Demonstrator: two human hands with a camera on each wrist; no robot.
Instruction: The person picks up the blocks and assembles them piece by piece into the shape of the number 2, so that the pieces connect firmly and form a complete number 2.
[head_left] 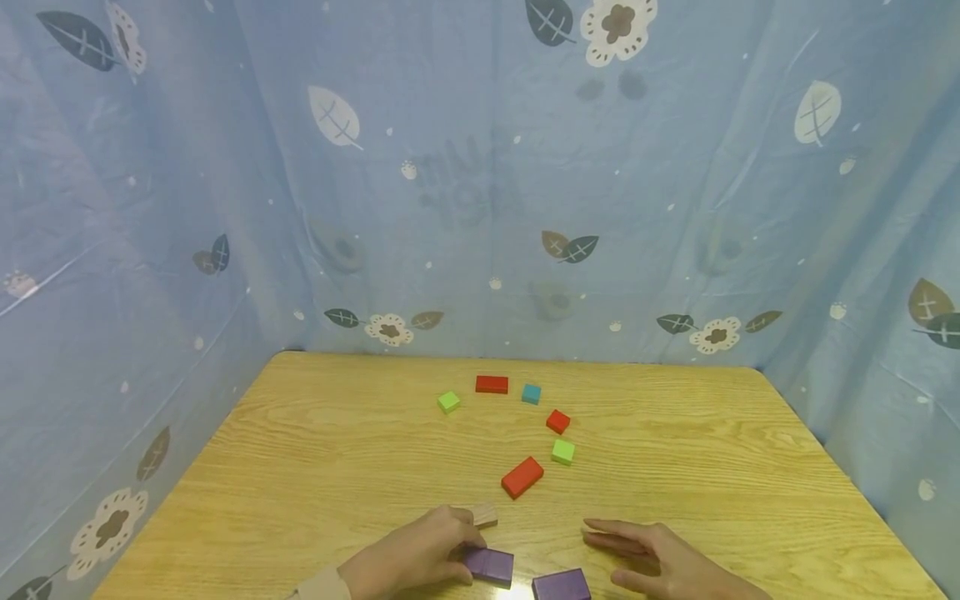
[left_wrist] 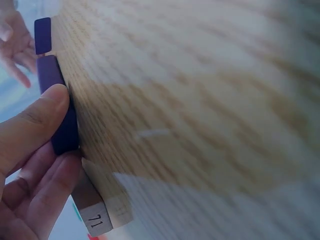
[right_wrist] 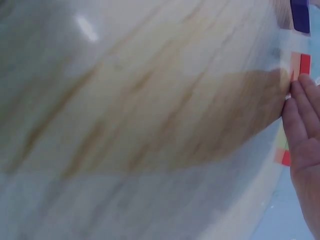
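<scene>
Purple block [head_left: 561,586] nearest, between both grips.
Left grip [head_left: 420,550] pinches a smooth purple oblong [head_left: 492,567] low at the bench [head_left: 337,442], near a wooden block [head_left: 487,517]; right grip [head_left: 663,560] is released, fingers extended.

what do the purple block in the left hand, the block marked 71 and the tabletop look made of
Purple block: painted wood or plastic, perhaps; smooth, evenly coloured. Block marked 71: likely bare wood, matte, natural tan. Tabletop: wood or wood-look laminate, somewhat glossy; grain and bright reflection show.
</scene>
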